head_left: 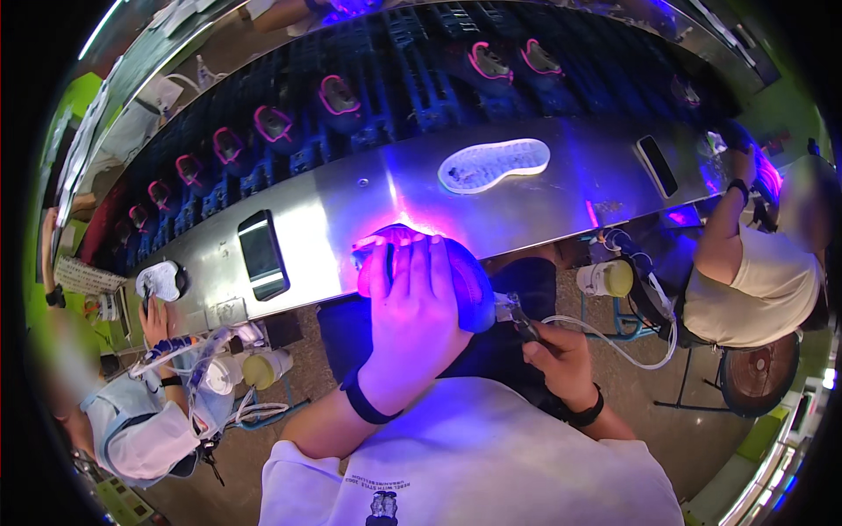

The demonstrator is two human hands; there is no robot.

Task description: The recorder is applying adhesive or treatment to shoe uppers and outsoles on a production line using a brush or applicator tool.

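Observation:
My left hand (412, 294) lies over a shoe upper (474, 294) at the table's front edge, fingers stretched across it and holding it. Purple light makes the shoe look blue and pink; much of it is hidden under the hand. To its right, my right hand (563, 361) grips a hand tool (517, 317) with a dark handle and a metal head. That head is at the shoe's right end; I cannot tell whether they touch. A pale tube (605, 337) runs off to the right from beside this hand. Beyond the shoe lies a white sole (494, 166).
Phones lie on the metal table (329, 210), a dark one (263, 254) at left and another (656, 167) at right. Behind runs a dark conveyor (412, 70) carrying several pink-edged shoes. Co-workers sit on both sides, near pots (605, 279) on stands.

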